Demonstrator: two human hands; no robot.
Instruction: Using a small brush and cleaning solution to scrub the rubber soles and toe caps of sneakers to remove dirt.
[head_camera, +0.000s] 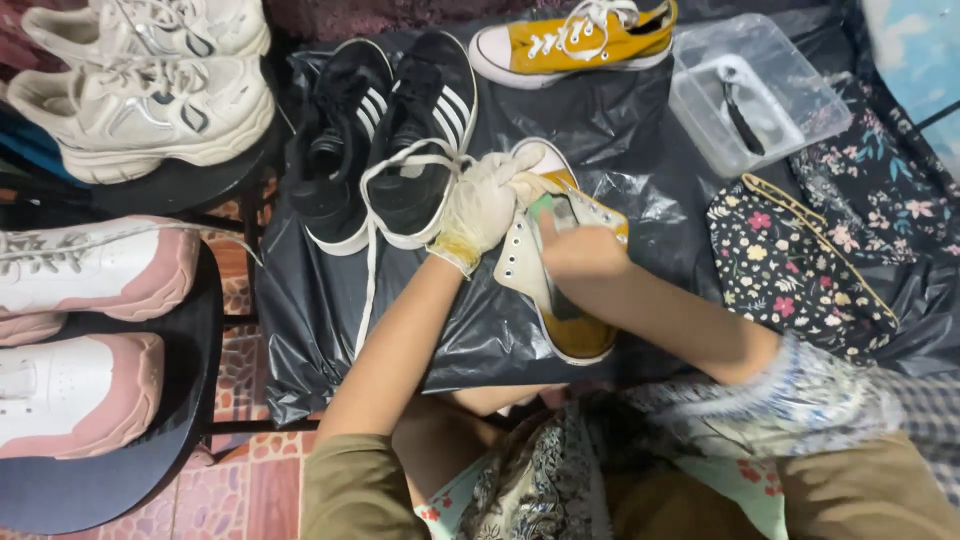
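— Black plastic sheeting (480, 330) covers the work surface, over a floor of reddish patterned tiles (225, 490). What's on it?

— At the middle lies the unlaced yellow canvas sneaker with a white rubber toe cap (560, 265), your landmark. Your left hand (483, 205), in a pale stained glove, is closed around its toe end, touching it. Your right hand (575, 245) is bare and pressed into the sneaker's opening, gripping a small green thing (541, 207) against the inside; what that thing is, you cannot tell from here.

— And around the sneaker?

— Just beside it, past your gloved hand, stands a pair of black sneakers with white stripes (385, 140), with a white lace (372, 250) trailing down from them. Beyond the sneaker, well apart, lies its laced yellow canvas mate (580, 40). A clear plastic tub (755, 90) sits beyond it toward your right arm, with a dark floral cloth bag (795, 265) near that arm. Cream chunky trainers (140, 85) and white and pink trainers (90, 330) rest on round black stools (110, 480), well apart past the black pair.
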